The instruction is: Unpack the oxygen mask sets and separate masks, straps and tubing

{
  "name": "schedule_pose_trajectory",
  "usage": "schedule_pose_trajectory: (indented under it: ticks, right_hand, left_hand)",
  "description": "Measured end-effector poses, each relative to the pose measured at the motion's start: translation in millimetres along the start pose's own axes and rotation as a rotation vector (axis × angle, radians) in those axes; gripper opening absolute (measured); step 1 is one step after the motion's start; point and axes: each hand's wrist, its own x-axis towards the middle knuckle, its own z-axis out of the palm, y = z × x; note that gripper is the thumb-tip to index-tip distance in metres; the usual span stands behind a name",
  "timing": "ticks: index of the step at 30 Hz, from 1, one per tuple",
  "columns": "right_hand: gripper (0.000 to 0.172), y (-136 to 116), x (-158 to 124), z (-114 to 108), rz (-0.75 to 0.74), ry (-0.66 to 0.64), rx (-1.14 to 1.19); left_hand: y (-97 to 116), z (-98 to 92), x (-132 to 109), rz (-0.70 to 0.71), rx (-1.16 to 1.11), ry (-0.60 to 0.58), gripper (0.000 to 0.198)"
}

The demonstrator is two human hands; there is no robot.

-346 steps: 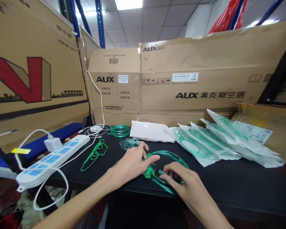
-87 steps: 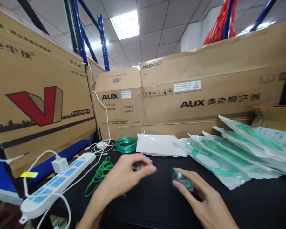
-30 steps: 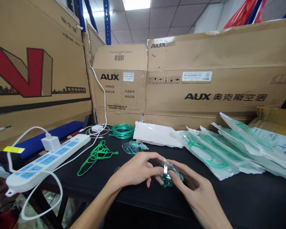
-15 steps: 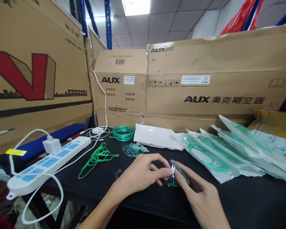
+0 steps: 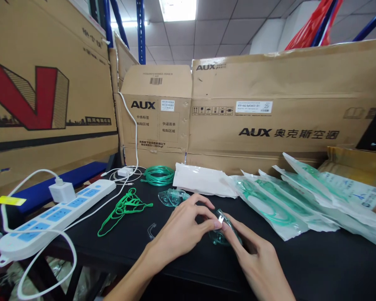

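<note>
Over black tabletop (image 5: 316, 263), both hands (image 5: 183, 228) (image 5: 255, 246) pinching green mask (image 5: 217, 238), silver strip (image 5: 221, 218) uppermost, long axis partly hidden

head-worn; faces forward and down, near table (image 5: 316, 267)

Translucent green mask (image 5: 218, 239), bright green cord (image 5: 125, 205), white power strip (image 5: 68, 216), blue sockets (image 5: 57, 215), black tabletop (image 5: 316, 267).

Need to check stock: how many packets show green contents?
4, overlapping in a row on the right of the table: the leftmost packet, then a second packet, a third packet, and the top packet, farthest right. More may be hidden underneath.
</note>
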Motion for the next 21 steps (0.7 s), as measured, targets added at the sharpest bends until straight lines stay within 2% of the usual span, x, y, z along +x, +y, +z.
schedule_pose_trajectory:
  ticks: [4,11,21]
  right_hand:
    - [0.042,2.8,-0.8,0.4,-0.051,0.004,-0.07]
    - [0.042,-3.7,-1.2,2.3,-0.149,0.06,-0.126]
    - [0.047,-1.7,-0.6,0.0,-0.022,0.056,-0.023]
  left_hand:
    - [-1.7,-0.3,0.1,0.004,0.024,0.007,0.017]
    - [0.4,2.2,0.1,-0.02,0.03,0.015,0.018]
    - [2.8,0.8,2.2,0.003,-0.11,-0.042,0.015]
